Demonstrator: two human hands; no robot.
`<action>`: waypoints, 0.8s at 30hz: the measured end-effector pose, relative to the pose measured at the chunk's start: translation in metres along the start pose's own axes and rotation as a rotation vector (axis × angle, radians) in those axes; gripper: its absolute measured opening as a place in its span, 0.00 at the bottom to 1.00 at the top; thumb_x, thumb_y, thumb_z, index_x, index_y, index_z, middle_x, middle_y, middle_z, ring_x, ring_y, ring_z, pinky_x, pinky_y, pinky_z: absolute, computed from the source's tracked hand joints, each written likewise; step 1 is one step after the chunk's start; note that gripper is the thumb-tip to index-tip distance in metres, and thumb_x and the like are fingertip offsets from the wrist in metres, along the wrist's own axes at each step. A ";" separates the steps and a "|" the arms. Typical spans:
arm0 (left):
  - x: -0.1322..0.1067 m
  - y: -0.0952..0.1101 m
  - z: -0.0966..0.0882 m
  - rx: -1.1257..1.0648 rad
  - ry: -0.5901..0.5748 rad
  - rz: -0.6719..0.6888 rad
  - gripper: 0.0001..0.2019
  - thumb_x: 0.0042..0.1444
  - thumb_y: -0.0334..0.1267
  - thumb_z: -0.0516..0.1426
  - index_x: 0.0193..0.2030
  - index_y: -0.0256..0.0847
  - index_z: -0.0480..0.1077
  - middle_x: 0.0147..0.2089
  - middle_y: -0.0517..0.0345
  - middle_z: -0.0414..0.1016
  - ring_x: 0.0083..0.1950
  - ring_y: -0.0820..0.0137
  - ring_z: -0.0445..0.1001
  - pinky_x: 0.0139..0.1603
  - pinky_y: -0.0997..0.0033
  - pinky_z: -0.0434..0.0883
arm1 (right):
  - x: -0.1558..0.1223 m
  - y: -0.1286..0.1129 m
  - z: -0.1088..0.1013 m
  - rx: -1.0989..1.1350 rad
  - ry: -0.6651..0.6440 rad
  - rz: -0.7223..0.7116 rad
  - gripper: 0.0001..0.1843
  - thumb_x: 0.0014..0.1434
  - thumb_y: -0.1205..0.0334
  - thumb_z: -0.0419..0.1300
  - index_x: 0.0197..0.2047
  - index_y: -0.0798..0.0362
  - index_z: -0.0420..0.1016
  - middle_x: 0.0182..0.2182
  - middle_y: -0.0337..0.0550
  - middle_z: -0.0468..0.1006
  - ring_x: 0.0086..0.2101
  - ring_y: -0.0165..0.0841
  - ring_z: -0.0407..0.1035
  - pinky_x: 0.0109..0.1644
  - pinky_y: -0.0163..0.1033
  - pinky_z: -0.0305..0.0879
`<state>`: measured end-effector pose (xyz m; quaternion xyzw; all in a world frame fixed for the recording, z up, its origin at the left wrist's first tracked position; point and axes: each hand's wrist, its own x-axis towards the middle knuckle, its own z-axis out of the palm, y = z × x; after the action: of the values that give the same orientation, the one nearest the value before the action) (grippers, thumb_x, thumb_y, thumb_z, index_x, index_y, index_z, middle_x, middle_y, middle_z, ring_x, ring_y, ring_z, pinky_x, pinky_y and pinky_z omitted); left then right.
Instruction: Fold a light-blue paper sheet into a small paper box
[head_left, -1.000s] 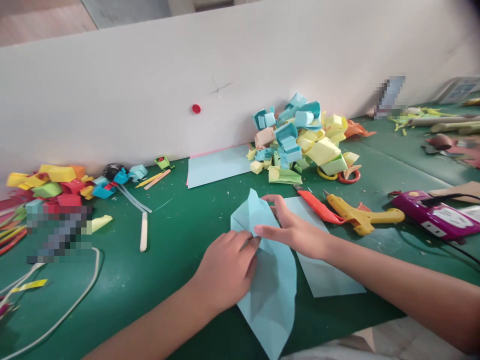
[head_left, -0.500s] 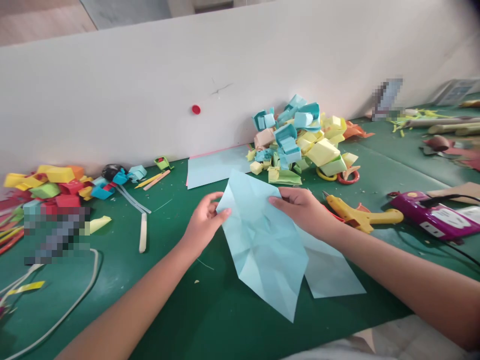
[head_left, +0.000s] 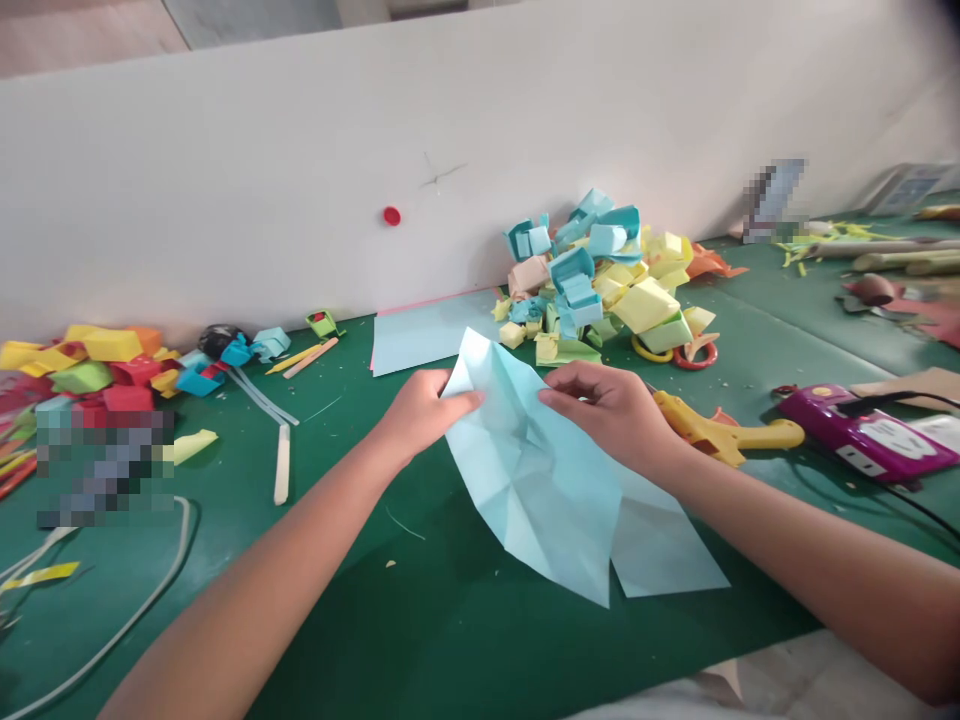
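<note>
A light blue sheet of paper, marked with crossing creases, is held up above the green table. My left hand pinches its upper left edge, thumb on the near face. At the upper right edge, my right hand grips it between thumb and fingers. The sheet bows between the two hands, and its lower corner hangs toward me. Partly behind it, a second blue sheet lies flat on the table. A yellow glue gun rests just right of my right hand.
Folded paper pieces are heaped against the white wall, with scissors handles beside them. A purple power strip sits at right. More coloured folded pieces, a craft stick and a white cable lie at left.
The creased sheet has bent more between my hands, and its lower corner has risen and shifted right. My left hand has moved slightly right, with its thumb further over the paper.
</note>
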<state>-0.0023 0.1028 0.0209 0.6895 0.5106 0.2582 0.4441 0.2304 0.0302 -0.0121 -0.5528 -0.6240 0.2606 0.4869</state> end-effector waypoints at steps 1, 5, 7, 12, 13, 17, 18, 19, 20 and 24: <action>0.001 0.005 -0.003 0.033 -0.025 0.017 0.13 0.50 0.45 0.65 0.40 0.40 0.79 0.41 0.54 0.83 0.43 0.55 0.81 0.39 0.63 0.75 | 0.000 0.000 0.000 -0.017 0.004 -0.010 0.13 0.59 0.48 0.65 0.37 0.48 0.78 0.32 0.40 0.79 0.32 0.35 0.72 0.36 0.41 0.68; 0.005 0.023 -0.012 0.086 -0.085 0.121 0.13 0.49 0.43 0.64 0.41 0.40 0.78 0.39 0.54 0.82 0.41 0.57 0.80 0.38 0.64 0.74 | -0.002 0.000 0.000 -0.070 0.001 -0.051 0.13 0.61 0.48 0.63 0.40 0.47 0.80 0.35 0.41 0.81 0.34 0.37 0.73 0.38 0.43 0.70; 0.008 0.031 -0.013 0.088 -0.087 0.144 0.13 0.46 0.43 0.66 0.38 0.40 0.78 0.36 0.55 0.81 0.38 0.59 0.78 0.36 0.65 0.73 | -0.003 0.000 0.000 -0.098 -0.027 -0.087 0.12 0.63 0.50 0.62 0.43 0.46 0.80 0.37 0.42 0.82 0.36 0.37 0.74 0.39 0.43 0.71; 0.020 0.042 -0.005 0.176 -0.041 0.146 0.07 0.44 0.39 0.65 0.30 0.41 0.76 0.27 0.60 0.75 0.28 0.67 0.72 0.28 0.70 0.66 | -0.004 -0.001 0.001 -0.131 -0.105 -0.161 0.11 0.65 0.57 0.57 0.46 0.46 0.80 0.42 0.43 0.80 0.39 0.37 0.74 0.40 0.42 0.72; 0.022 0.043 -0.002 0.199 -0.022 0.152 0.06 0.43 0.38 0.64 0.28 0.41 0.75 0.25 0.61 0.73 0.26 0.68 0.71 0.26 0.71 0.64 | -0.004 -0.001 0.001 -0.128 -0.109 -0.167 0.12 0.65 0.58 0.56 0.46 0.46 0.79 0.42 0.44 0.80 0.39 0.37 0.74 0.39 0.41 0.72; 0.028 0.040 0.005 0.279 0.057 0.185 0.03 0.42 0.34 0.62 0.24 0.41 0.71 0.21 0.63 0.67 0.24 0.70 0.66 0.24 0.73 0.58 | -0.003 0.003 0.000 -0.121 -0.094 -0.170 0.13 0.65 0.60 0.56 0.48 0.46 0.79 0.41 0.44 0.78 0.38 0.36 0.72 0.38 0.40 0.71; 0.029 0.039 0.007 0.288 0.068 0.190 0.03 0.43 0.34 0.62 0.24 0.41 0.70 0.21 0.62 0.66 0.24 0.70 0.65 0.24 0.73 0.57 | -0.002 0.004 0.000 -0.120 -0.092 -0.167 0.13 0.65 0.60 0.56 0.49 0.46 0.78 0.42 0.44 0.78 0.38 0.36 0.72 0.39 0.40 0.71; 0.030 0.037 0.007 0.291 0.074 0.194 0.03 0.43 0.33 0.61 0.24 0.41 0.70 0.21 0.62 0.66 0.24 0.70 0.65 0.24 0.73 0.57 | -0.002 0.005 0.000 -0.119 -0.089 -0.162 0.13 0.65 0.61 0.56 0.50 0.46 0.78 0.42 0.44 0.78 0.38 0.36 0.72 0.39 0.40 0.70; 0.031 0.036 0.008 0.292 0.079 0.197 0.04 0.44 0.33 0.61 0.23 0.41 0.70 0.22 0.62 0.65 0.24 0.70 0.65 0.24 0.72 0.57 | -0.002 0.005 0.000 -0.117 -0.089 -0.157 0.14 0.65 0.61 0.55 0.51 0.46 0.78 0.43 0.43 0.77 0.39 0.35 0.72 0.39 0.40 0.70; 0.033 0.031 0.011 0.275 0.093 0.224 0.06 0.48 0.35 0.60 0.23 0.41 0.69 0.23 0.62 0.66 0.26 0.70 0.66 0.26 0.72 0.59 | -0.002 0.005 -0.001 -0.102 -0.095 -0.154 0.16 0.66 0.61 0.54 0.54 0.43 0.77 0.44 0.43 0.77 0.39 0.35 0.71 0.40 0.40 0.69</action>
<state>0.0325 0.1272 0.0402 0.7834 0.4811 0.2656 0.2901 0.2331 0.0297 -0.0167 -0.5142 -0.6997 0.2161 0.4465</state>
